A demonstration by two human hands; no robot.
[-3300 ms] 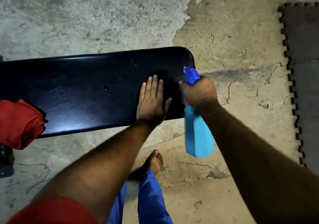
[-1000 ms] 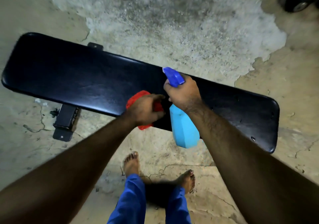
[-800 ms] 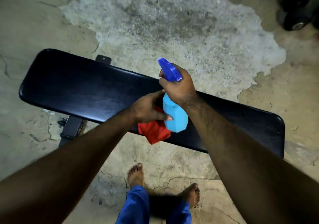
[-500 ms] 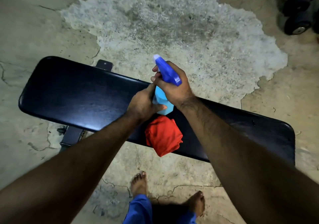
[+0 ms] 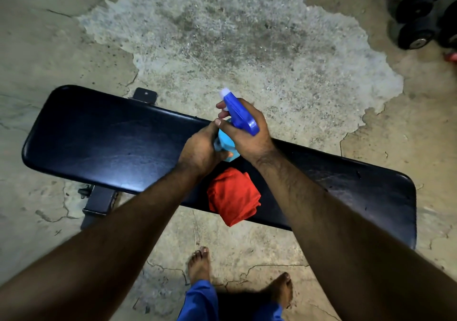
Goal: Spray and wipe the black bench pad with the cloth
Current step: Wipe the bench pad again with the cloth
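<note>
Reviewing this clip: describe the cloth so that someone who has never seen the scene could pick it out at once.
Find the long black bench pad lying across the cracked concrete floor. On its near edge, between the person's two forearms, sits the cloth, bunched into a lump and hanging slightly over the pad's side. It is the only bright red-orange thing on the pad, and neither hand touches it; both hold the blue spray bottle just beyond it.

Dim indoor shot, light coming from above near the camera. Bluish sheen on the left half of the bench pad; its right end goes near-black with little detail. Concrete floor is brightest mid-frame and falls off toward the corners. Dumbbells top right sit in deep shadow. Dark shadow on the floor between the feet. Wide-angle bowing: the pad curves and the forearms balloon at the bottom edge. Slight softness throughout, noisy dark areas.
</note>
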